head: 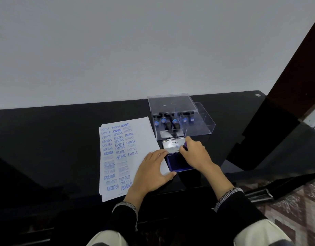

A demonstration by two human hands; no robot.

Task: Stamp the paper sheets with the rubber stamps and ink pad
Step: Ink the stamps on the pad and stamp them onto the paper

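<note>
A stack of white paper sheets lies on the black table, its top sheet covered with blue stamped words. To its right sits an open ink pad with a blue pad and a raised lid with a white label. My left hand lies flat on the paper's right edge, fingertips at the pad's left side, thumb at its front corner. My right hand grips the right edge of the raised lid. Several rubber stamps with black handles stand in a clear box behind the pad.
The clear box's lid stands open at the back, close to the grey wall. A dark post rises at the right, with a black panel below it. The table's front edge runs just ahead of my sleeves.
</note>
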